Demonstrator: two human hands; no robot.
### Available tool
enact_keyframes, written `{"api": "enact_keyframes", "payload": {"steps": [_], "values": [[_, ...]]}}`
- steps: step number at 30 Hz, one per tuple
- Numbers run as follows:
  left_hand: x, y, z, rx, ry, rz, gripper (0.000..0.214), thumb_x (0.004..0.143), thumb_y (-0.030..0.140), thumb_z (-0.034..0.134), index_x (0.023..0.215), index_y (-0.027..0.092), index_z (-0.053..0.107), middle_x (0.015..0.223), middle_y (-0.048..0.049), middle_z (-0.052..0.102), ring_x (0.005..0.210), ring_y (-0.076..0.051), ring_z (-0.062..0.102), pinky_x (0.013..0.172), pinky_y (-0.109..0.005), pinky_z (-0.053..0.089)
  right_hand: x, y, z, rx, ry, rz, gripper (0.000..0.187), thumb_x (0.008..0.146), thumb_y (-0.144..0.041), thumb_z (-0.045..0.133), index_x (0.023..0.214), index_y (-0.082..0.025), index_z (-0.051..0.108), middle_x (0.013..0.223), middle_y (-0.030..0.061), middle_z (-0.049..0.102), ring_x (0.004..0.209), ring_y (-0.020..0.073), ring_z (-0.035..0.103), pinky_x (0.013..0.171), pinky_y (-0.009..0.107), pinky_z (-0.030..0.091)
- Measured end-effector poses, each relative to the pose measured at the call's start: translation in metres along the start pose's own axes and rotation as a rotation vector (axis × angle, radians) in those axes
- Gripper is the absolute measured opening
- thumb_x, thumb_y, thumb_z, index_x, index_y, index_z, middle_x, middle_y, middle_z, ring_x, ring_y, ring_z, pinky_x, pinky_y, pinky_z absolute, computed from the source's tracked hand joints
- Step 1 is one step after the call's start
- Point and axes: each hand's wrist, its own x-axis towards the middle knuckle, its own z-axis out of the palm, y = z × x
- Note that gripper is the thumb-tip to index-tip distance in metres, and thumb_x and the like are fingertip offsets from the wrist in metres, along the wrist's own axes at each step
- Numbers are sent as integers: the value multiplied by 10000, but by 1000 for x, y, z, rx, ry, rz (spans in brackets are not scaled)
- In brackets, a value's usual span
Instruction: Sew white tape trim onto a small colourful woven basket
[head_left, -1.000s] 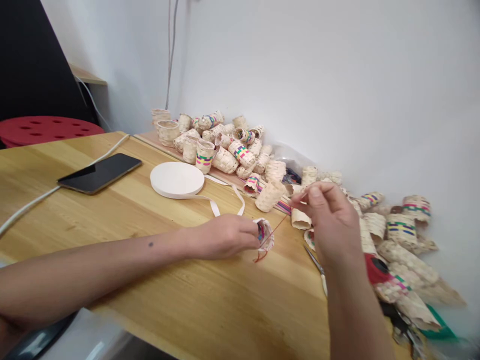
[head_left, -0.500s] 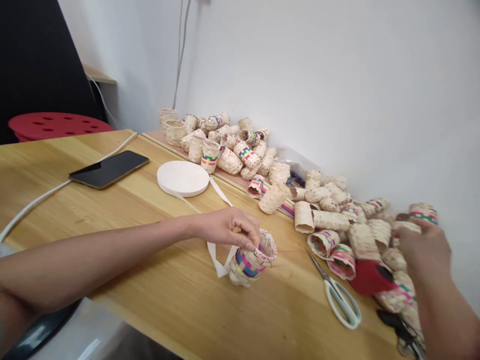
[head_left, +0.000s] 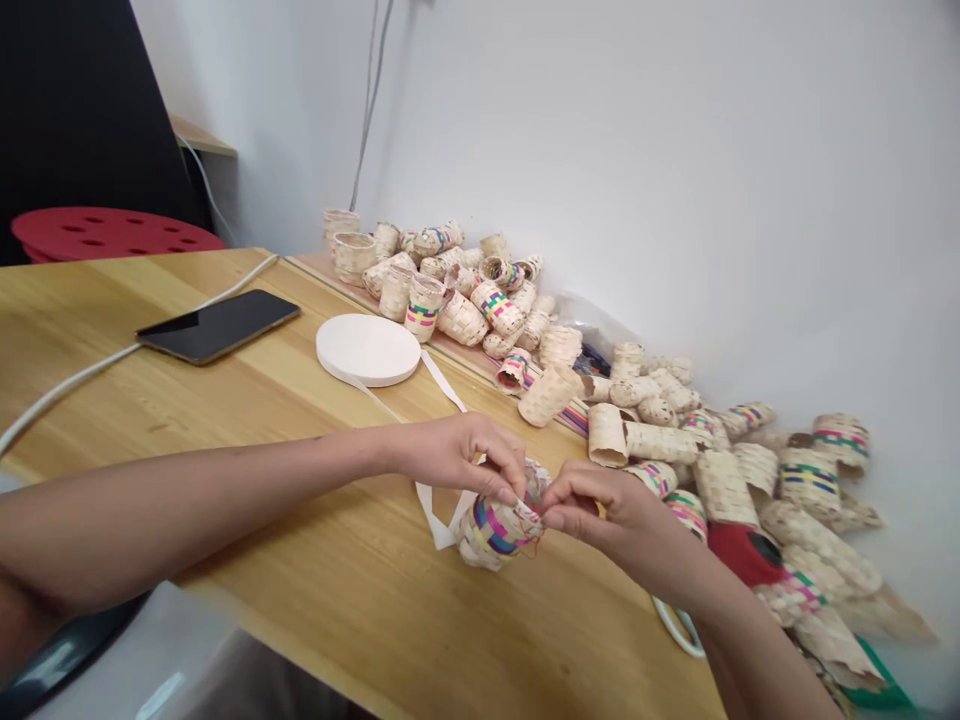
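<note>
A small woven basket [head_left: 487, 535] with blue, purple, yellow and pink bands stands slightly tilted on the table. My left hand [head_left: 480, 455] pinches its rim, thumb outside, with white ribbon [head_left: 435, 515] at the edge. Reddish thread shows along the rim and hangs loose at its right side. At the rim's right side, the fingers of my right hand [head_left: 592, 505] are pressed together; whatever they pinch is too small to make out. The ribbon leads back to a flat white roll [head_left: 367, 350]. Part of the basket's mouth is hidden behind my fingers.
Many woven baskets [head_left: 499, 305] lie heaped along the wall, continuing to the right. Scissors [head_left: 679, 630] are partly covered by my right arm. A black phone [head_left: 219, 325] and a white cable [head_left: 71, 395] lie at the left. Beyond the table is a red stool [head_left: 116, 232].
My right hand has come in from the far right to the basket's rim and closed there. My left hand keeps its pinch, and the basket stays in place.
</note>
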Motion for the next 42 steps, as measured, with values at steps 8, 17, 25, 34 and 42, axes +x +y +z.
{"api": "enact_keyframes", "payload": {"steps": [8, 17, 25, 34, 42], "values": [[0, 0, 2, -18, -3, -10, 160, 862, 235, 624, 821, 107, 711, 813, -80, 644, 776, -132, 590, 714, -187, 449, -1, 35, -21, -353, 629, 44, 244, 862, -384, 550, 709, -203, 607, 659, -8, 566, 613, 141, 500, 584, 257, 352], [0, -1, 2, -5, -18, 9, 163, 858, 226, 625, 832, 90, 711, 813, -90, 645, 774, -140, 591, 711, -196, 452, 0, 93, -47, -745, 976, 303, 366, 862, -472, 434, 669, -198, 581, 712, 46, 605, 677, 192, 541, 582, 287, 322], [0, -1, 0, -9, -37, 37, 132, 852, 201, 627, 831, 102, 712, 816, -83, 644, 773, -135, 591, 708, -187, 451, 4, 110, -44, -797, 778, 350, 337, 881, -428, 442, 732, -198, 639, 780, 66, 656, 701, 207, 572, 575, 285, 333], [0, -3, 0, -37, -48, 31, 126, 843, 198, 636, 838, 107, 723, 832, -80, 650, 783, -133, 598, 710, -178, 452, -6, 112, -72, -937, 663, 443, 284, 874, -381, 478, 736, -199, 647, 775, 66, 654, 699, 215, 574, 561, 283, 313], [-1, -4, 0, -60, -51, 16, 229, 855, 329, 636, 836, 122, 732, 824, -83, 655, 765, -133, 598, 702, -179, 453, -15, 108, -92, -1087, 613, 410, 292, 885, -316, 436, 685, -171, 591, 753, 98, 615, 706, 226, 550, 558, 299, 273]]}}
